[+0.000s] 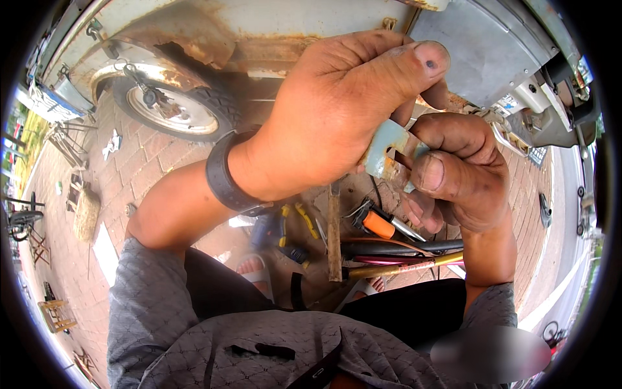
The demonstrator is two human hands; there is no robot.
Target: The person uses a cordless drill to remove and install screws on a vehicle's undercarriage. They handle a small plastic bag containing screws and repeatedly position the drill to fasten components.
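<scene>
A small pale blue-green metal piece with a narrow slot and some brownish wear is held up in front of me. My left hand is closed round its left part, the thumb lying over the top and a dark strap on the wrist. From the right, my right hand grips the other end between thumb and curled fingers, its fingertips close to the slot. Parts of the piece are hidden by both hands, so its exact kind cannot be made out.
Ahead stands a rusty pale vehicle with a wheel. Below my hands lie yellow-handled pliers, an orange-handled tool, a wooden stick and a yellow bar on brick paving. A stone-like block sits at left.
</scene>
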